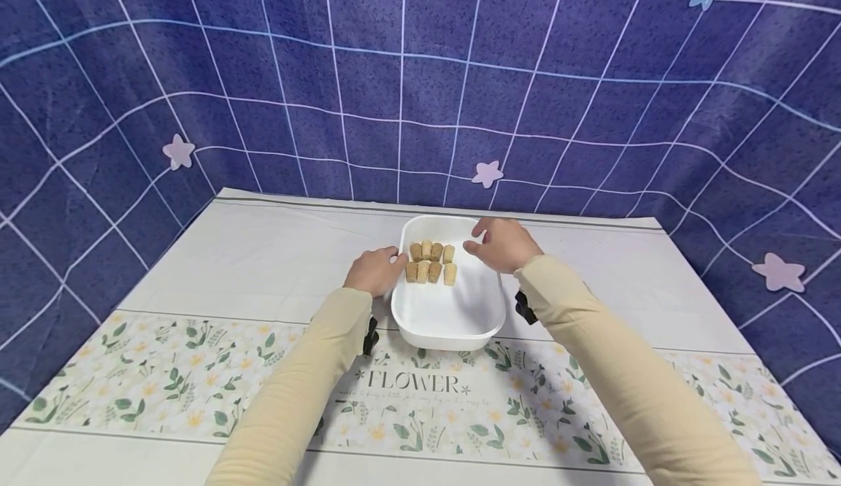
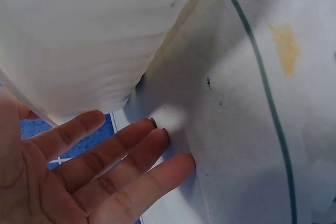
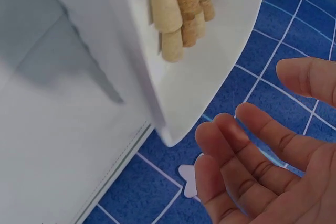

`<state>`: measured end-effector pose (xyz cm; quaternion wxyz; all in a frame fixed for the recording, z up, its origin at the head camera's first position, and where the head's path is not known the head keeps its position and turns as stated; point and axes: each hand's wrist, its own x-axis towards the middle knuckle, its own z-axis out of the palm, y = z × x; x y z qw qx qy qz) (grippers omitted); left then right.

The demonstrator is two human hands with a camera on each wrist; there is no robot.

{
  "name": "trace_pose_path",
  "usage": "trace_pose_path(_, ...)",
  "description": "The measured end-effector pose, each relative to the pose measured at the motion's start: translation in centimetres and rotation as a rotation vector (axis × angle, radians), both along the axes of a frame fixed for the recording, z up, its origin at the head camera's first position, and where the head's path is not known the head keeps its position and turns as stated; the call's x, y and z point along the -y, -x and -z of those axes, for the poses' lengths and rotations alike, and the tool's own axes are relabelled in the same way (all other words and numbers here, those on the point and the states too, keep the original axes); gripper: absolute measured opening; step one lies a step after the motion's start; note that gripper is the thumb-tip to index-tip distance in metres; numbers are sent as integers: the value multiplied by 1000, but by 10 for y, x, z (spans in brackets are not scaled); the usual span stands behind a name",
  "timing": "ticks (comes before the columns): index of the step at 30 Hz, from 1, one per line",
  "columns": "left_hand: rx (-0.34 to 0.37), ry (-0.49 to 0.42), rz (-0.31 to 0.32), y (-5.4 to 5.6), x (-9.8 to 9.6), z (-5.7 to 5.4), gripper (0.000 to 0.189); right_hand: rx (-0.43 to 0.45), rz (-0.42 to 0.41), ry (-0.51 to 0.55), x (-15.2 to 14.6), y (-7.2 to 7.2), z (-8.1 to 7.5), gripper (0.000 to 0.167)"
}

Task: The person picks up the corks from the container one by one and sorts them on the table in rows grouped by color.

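Note:
Several tapered corks (image 1: 434, 272) stand in two rows inside a white tray (image 1: 449, 322), toward its left side; some are darker brown, others pale. My left hand (image 1: 376, 272) holds the tray's left rim, the thumb over the edge and the index finger against the outer wall. In the left wrist view the other fingers (image 2: 131, 148) extend loosely below the wall. Over the tray's right side is my right hand (image 1: 504, 244), fingers loosely bent and apart from the thumb. Nothing lies between them, and the right wrist view shows the corks (image 3: 166, 8) beyond the fingertips.
The tray stands on a table with a white cloth (image 1: 296, 260) that has a floral band printed "FLOWER" (image 1: 414, 382). Close behind and at both sides hangs a blue gridded curtain (image 1: 368, 92) with star shapes. Dark straps sit at both wrists.

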<state>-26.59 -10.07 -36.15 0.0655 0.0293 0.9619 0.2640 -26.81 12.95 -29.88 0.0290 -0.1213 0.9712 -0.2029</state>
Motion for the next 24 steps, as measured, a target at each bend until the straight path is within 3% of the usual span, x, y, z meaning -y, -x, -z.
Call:
trace_pose_path(12, -12, 9, -4, -1, -1, 0, 56, 109, -6, -25, 20, 2, 0, 43)
trace_pose_path(24, -3, 19, -2, -2, -1, 0, 56, 170, 2, -60, 29, 9, 10, 44)
